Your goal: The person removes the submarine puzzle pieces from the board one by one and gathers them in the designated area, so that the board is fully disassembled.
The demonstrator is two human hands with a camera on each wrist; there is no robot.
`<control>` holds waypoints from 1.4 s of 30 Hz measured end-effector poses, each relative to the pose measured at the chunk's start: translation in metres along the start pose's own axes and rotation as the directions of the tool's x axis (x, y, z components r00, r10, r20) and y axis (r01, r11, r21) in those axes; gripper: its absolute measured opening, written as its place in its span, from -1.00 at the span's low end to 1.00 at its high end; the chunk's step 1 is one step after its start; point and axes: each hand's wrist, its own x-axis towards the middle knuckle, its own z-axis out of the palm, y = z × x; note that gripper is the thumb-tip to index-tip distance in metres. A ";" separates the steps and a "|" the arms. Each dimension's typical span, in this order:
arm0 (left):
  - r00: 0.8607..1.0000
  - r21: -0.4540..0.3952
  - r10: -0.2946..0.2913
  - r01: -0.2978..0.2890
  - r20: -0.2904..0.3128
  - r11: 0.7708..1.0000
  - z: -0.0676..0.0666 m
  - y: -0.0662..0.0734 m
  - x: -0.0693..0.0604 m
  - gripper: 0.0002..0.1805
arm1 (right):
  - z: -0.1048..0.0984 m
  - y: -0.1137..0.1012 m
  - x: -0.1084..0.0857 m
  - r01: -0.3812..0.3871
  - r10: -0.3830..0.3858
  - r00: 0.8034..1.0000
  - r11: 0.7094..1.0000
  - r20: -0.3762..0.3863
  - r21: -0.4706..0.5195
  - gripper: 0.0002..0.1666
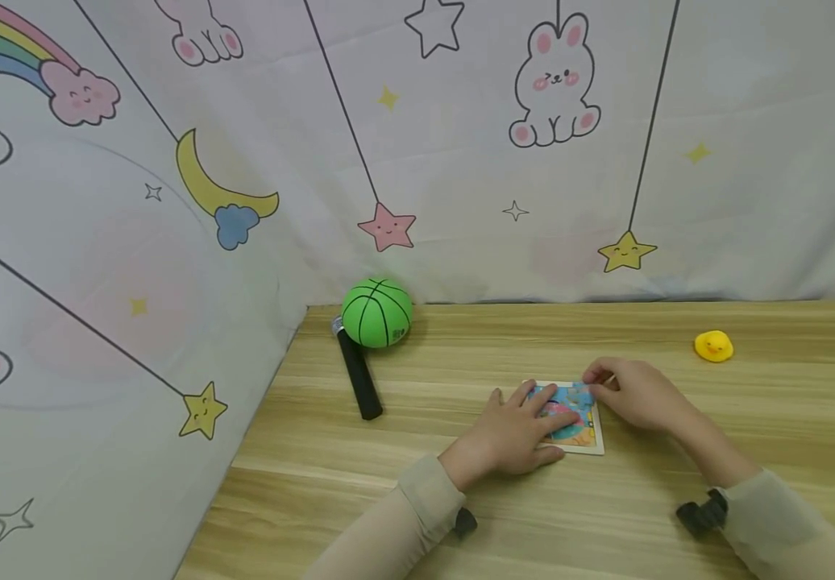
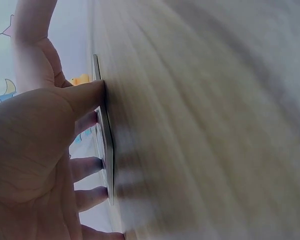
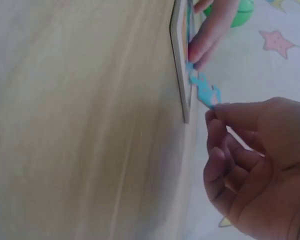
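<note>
A small jigsaw puzzle in a pale frame lies flat on the wooden table. Over its left side spreads my left hand, fingers apart and pressing on the pieces. In the left wrist view the left thumb touches the table beside the frame's edge. Between thumb and forefinger my right hand pinches a light blue puzzle piece. That piece is tilted up above the frame's far right corner. Whether its inner end touches the board is unclear.
At the back left sits a green ball, with a black-handled microphone lying against it. A yellow rubber duck stands at the back right. Behind the table hangs a printed cloth.
</note>
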 end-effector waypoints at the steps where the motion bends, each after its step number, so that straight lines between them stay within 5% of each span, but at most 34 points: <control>1: 1.000 0.003 0.000 0.000 0.001 1.000 0.000 0.000 0.000 -0.32 | -0.002 0.001 -0.002 -0.003 0.003 1.000 1.000 -0.007 0.010 -0.90; 13: 1.000 0.009 0.000 0.000 -0.006 1.000 -0.001 -0.002 -0.002 -0.33 | -0.037 0.040 -0.025 -0.073 0.073 0.997 0.996 -0.013 0.050 -0.83; 25: 1.000 0.022 0.013 -0.013 -0.026 1.000 0.001 -0.010 -0.005 -0.34 | -0.057 0.083 -0.050 -0.123 0.122 0.992 0.992 -0.027 -0.024 -0.80; 42: 0.998 -0.021 0.019 -0.020 -0.065 1.000 0.001 -0.013 -0.012 -0.35 | -0.061 0.092 -0.052 -0.107 0.105 0.994 0.992 -0.036 -0.064 -0.79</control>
